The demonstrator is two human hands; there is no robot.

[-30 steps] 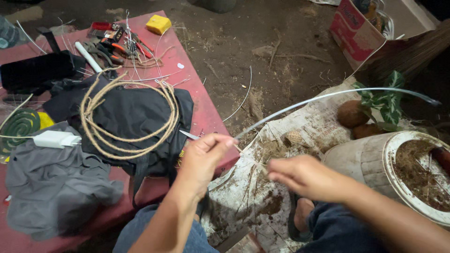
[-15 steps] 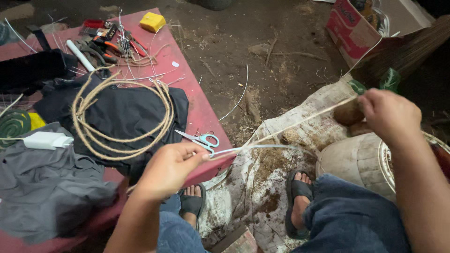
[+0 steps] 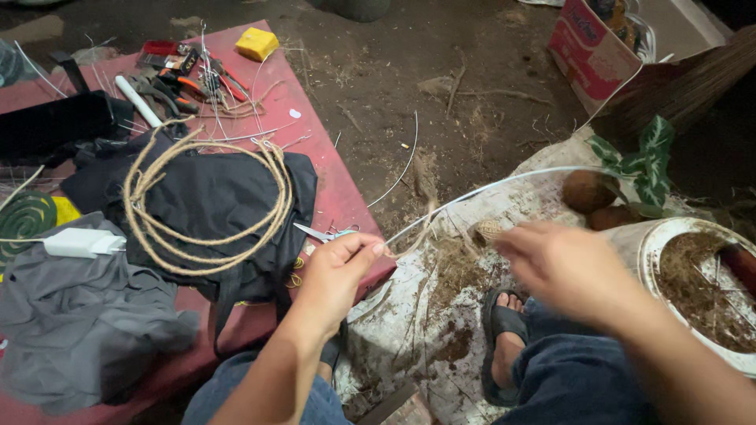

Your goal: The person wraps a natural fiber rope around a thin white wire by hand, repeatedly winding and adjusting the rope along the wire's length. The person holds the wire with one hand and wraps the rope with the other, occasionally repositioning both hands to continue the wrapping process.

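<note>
- Desk (image 3: 331, 169), red, is lying to the left of both hands, carrying cloth and tools within reach.
- Pot (image 3: 669, 244) of soil is sitting just right of the right hand.
- Rope coil (image 3: 206, 201) is resting on dark cloth, left of the left hand.
- Left hand (image 3: 335, 275) is pinching the wire (image 3: 504, 185) end between thumb and fingertips, apparently steadying it.
- Right hand (image 3: 571, 267) is blurring beside it, loosely curled; whether it is gripping the wire I cannot tell.
- Wire is arching from the left hand away past the right hand.
- Scissors (image 3: 323, 233) are lying just behind the left hand.
</note>
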